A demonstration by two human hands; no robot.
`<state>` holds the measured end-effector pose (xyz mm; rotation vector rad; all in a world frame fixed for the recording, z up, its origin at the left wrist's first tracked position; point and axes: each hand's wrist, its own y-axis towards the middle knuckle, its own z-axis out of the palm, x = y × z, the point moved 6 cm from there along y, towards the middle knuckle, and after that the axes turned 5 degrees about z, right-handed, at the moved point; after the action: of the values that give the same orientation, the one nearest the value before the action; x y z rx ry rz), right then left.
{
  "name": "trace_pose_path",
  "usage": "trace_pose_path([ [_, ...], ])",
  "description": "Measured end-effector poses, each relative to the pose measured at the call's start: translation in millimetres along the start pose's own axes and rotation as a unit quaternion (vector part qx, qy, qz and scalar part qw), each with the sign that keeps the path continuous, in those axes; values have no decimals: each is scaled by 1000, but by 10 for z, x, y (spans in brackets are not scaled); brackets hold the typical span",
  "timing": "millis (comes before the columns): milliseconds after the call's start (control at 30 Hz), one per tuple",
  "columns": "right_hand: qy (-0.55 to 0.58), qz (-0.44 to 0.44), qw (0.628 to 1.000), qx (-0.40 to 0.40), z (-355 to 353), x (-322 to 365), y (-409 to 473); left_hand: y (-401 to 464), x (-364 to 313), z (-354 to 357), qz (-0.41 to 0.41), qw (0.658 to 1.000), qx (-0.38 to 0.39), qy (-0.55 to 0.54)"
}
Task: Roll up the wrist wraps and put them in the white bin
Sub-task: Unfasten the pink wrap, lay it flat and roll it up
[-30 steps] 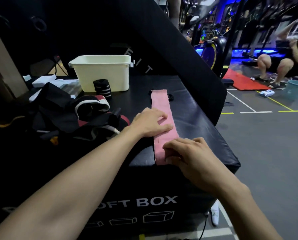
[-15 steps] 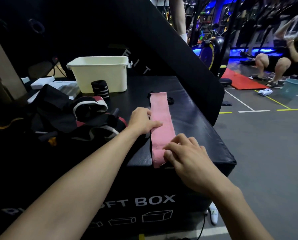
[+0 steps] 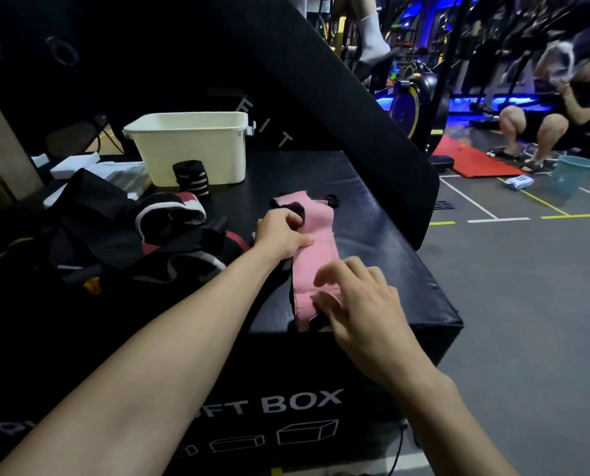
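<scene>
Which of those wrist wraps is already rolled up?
The black wrap with white stripes, standing as a tight roll against the white bin. The pink wrap under both hands lies mostly flat.

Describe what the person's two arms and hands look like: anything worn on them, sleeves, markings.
Both forearms are bare up to the frame's lower edge, with no sleeve in view. The left hand and right hand wear no gloves. No rings, watch, bracelets, wraps or markings show on either wrist or on the fingers that are visible.
</scene>
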<state>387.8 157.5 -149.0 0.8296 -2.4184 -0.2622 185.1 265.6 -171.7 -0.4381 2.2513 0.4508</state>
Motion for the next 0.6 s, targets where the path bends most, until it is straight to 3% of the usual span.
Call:
trace_pose_path([
  [267,-2,-54,998,-41,-41,-22,-48,192,-133,7,95,992,28,81],
  [367,-7,-57,998,-8,-33,-54,-47,228,-208,31,145,984,25,102],
  [600,-43,-53,996,50,2,-65,-26,319,-203,102,139,981,7,132],
])
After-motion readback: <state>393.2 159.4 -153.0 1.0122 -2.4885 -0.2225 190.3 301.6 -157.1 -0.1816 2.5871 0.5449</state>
